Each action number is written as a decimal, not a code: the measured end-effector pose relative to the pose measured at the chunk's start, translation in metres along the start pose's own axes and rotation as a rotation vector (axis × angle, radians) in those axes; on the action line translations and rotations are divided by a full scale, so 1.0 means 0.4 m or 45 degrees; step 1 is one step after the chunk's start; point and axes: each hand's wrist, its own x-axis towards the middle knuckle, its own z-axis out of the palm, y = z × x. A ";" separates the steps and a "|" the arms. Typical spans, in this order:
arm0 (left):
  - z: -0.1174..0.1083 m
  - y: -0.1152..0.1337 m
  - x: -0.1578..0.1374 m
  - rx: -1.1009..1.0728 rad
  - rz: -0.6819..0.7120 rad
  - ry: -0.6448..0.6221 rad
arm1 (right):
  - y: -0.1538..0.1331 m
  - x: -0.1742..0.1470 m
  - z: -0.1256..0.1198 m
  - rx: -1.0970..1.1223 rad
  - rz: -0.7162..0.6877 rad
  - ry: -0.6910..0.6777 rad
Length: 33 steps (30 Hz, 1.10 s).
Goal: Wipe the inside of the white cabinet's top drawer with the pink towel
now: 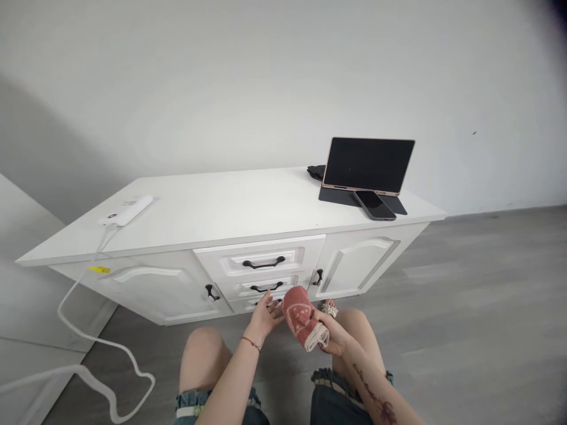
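Note:
A rolled-up red towel [299, 311] with a pale pattern and a whitish edge is in my right hand [333, 333], whose fingers wrap round its near right side. To the left of the towel is my left hand [264, 317], fingers apart and nothing in them; a thin red bracelet circles that wrist. Both hands are low in front of the white cabinet [212, 203], near its middle drawers. Behind my left fingers shows the black handle [267, 287] of a drawer, and whether they touch it I cannot tell.
On the cabinet's right side, a tablet [370, 165] leans on its dark stand with a phone [374, 205] before it and a black item [316, 172] behind. At left lies a white power strip [133, 211], its cable [106, 342] trailing down. My knees flank my hands.

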 end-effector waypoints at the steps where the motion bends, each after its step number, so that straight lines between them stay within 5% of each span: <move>1: -0.005 -0.004 -0.045 -0.008 -0.007 -0.081 | 0.016 -0.012 0.021 0.004 -0.017 0.005; 7: -0.068 -0.080 -0.262 -0.147 0.095 -0.576 | 0.124 -0.092 0.142 -0.099 -0.242 0.015; 10: -0.093 -0.100 -0.297 -0.067 0.286 -0.423 | 0.175 -0.106 0.200 -0.233 -0.260 -0.060; 14: -0.113 -0.086 -0.303 -0.009 0.790 -0.053 | 0.233 -0.109 0.264 -0.254 -0.333 -0.146; 18: -0.121 -0.079 -0.299 0.136 1.010 0.138 | 0.255 -0.122 0.287 -0.245 -0.337 -0.094; 22: -0.104 -0.096 -0.300 0.320 1.051 0.148 | 0.220 -0.139 0.250 -0.208 -0.305 -0.049; 27: -0.113 -0.108 -0.300 0.367 0.902 -0.071 | 0.143 -0.127 0.112 0.088 -0.220 0.045; 33: -0.150 -0.072 -0.306 0.429 0.735 -0.091 | 0.113 -0.090 0.001 0.447 -0.281 0.062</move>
